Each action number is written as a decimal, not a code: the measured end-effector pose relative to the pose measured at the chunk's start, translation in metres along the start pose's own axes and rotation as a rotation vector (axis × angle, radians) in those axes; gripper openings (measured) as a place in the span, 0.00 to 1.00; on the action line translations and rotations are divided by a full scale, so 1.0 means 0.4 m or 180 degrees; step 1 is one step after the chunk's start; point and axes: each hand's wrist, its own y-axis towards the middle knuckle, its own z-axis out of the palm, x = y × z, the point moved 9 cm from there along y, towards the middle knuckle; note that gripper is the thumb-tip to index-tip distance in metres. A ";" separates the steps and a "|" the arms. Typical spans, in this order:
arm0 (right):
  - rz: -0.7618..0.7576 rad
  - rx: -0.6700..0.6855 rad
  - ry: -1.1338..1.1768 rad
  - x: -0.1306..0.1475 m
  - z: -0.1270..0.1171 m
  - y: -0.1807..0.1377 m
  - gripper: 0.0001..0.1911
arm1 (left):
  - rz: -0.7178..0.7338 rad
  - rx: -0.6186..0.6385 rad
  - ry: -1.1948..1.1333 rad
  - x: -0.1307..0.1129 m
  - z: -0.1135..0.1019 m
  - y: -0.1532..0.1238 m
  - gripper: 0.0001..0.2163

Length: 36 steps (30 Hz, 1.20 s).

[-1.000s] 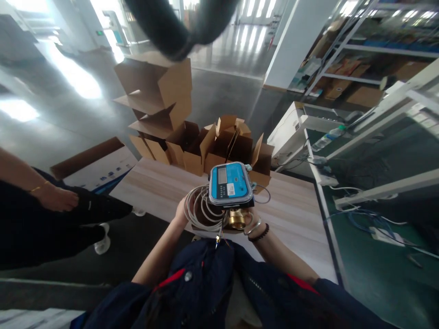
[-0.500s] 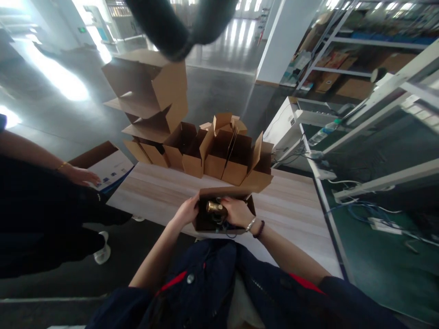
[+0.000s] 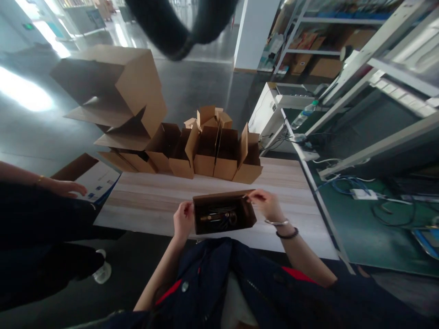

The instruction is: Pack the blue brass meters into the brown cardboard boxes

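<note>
An open cardboard box (image 3: 219, 197) stands on the table close to my body. Inside it lie a slim brass-coloured metal part (image 3: 206, 218) and dark, cable-like pieces whose kind I cannot make out. My left hand (image 3: 183, 220) is closed at the box's left side, its bent fingers on the edge. At the upper right corner, my right hand (image 3: 266, 204) pinches the box's edge between thumb and fingers. A bracelet and a dark beaded band circle the right wrist.
Several open cardboard boxes (image 3: 206, 164) line the table's far side, with larger ones (image 3: 140, 82) stacked at the left. Another person's hand (image 3: 68, 187) is at the left, near a white printed box (image 3: 98, 183). A metal frame (image 3: 303, 167) borders the right side.
My right hand has let go of the brass-coloured part, come out of the box and moved right to its edge. The part now lies inside. The camera view has shifted.
</note>
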 end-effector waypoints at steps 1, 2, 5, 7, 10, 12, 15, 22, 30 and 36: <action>0.0225 -0.0409 0.0219 -0.043 -0.059 -0.007 0.13 | 0.0187 0.0047 0.0092 -0.017 0.009 0.006 0.11; 0.0420 -0.0520 0.0400 -0.083 -0.079 -0.013 0.17 | 0.0372 0.0075 0.0190 -0.036 0.019 0.012 0.12; 0.0712 0.0230 0.0764 -0.163 0.029 -0.018 0.37 | 0.0766 0.0133 0.0476 -0.083 0.061 0.026 0.13; 0.0748 0.0432 0.0782 -0.188 0.117 -0.018 0.45 | 0.0873 0.0288 0.0703 -0.096 0.109 0.027 0.12; 0.0768 -0.0104 0.0701 -0.217 0.164 -0.018 0.46 | 0.0722 0.0385 0.0852 -0.073 0.169 0.022 0.14; 0.0754 -0.0498 0.0716 -0.234 0.158 -0.026 0.42 | 0.0468 0.0138 0.0743 -0.038 0.173 0.019 0.14; 0.0632 -0.0799 0.0716 -0.249 0.131 -0.041 0.29 | -0.0056 -0.0257 0.0334 0.035 0.148 0.013 0.17; 0.0096 -0.0213 -0.0170 -0.220 0.088 -0.040 0.13 | -0.0313 0.0709 -0.0236 0.111 0.156 0.017 0.12; -0.0791 0.1887 -0.2670 -0.076 0.209 -0.096 0.61 | 0.1447 0.2102 0.2082 -0.047 0.245 -0.094 0.37; -0.0913 0.1846 -0.3099 -0.021 0.271 -0.105 0.59 | 0.1355 0.1749 0.2942 -0.072 0.347 -0.148 0.28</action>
